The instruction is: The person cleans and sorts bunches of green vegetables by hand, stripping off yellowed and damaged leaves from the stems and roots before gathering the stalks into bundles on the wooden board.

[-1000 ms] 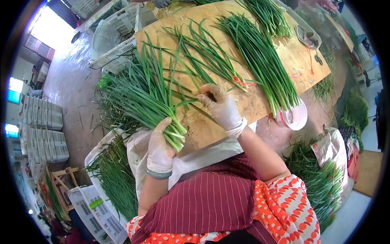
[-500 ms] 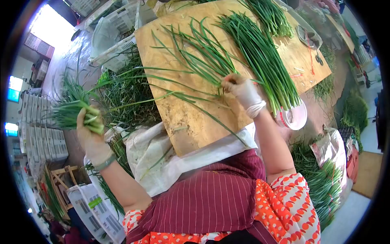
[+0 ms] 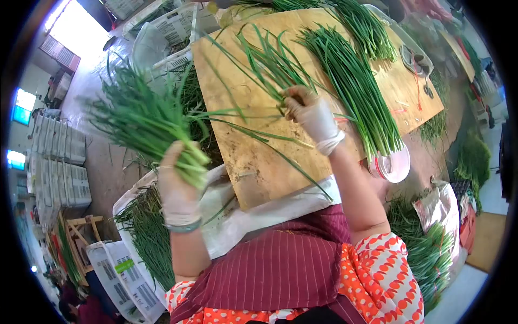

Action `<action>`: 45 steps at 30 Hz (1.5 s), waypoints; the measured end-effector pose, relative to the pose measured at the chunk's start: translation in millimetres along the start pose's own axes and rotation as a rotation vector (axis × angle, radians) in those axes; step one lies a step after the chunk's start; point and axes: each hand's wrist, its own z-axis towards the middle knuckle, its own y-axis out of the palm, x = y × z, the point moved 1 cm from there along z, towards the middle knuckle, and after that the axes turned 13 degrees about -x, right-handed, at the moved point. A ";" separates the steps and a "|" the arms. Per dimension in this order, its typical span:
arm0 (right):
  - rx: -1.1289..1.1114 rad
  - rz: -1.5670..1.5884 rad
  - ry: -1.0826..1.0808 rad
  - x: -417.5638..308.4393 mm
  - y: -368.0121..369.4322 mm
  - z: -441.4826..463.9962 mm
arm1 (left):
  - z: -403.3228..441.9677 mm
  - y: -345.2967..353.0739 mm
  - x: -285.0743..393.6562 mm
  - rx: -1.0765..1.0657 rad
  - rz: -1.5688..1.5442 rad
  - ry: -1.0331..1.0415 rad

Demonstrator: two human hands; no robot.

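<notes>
My left hand, gloved and a little blurred, is closed round the pale stem ends of a green leafy bunch. The bunch hangs in the air left of the wooden board, its leaves fanned up and left. Over the board, my right hand has its fingers pinched at the lower end of some thin green stalks. Right of it lies a thick, neat bunch, with another bunch behind it. Several loose leaves lie across the board's left part.
Scissors and a grey looped item lie at the board's right. A white bucket stands below its right edge. White crates hold greens at the lower left; more greens lie at the lower right.
My left hand swung out left with the bunch, then came partway back toward the board. My right hand moved right and up to the stalks, then slightly left. Loose leaves now lie across the board.
</notes>
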 end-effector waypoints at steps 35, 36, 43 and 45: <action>-0.513 -0.803 -0.564 26.8 70.9 -59.7 | -19.4 -43.7 -87.5 -0.126 -0.176 -0.471; -0.493 -0.802 -0.627 26.3 72.6 -62.3 | -21.1 -43.0 -89.4 -0.129 -0.177 -0.476; -0.301 -0.908 -0.690 37.6 84.9 -75.2 | -23.7 -42.7 -89.2 -0.031 -0.199 -0.398; -0.315 -1.028 -0.695 34.5 86.4 -85.5 | -20.4 -49.9 -85.2 -0.014 -0.193 -0.416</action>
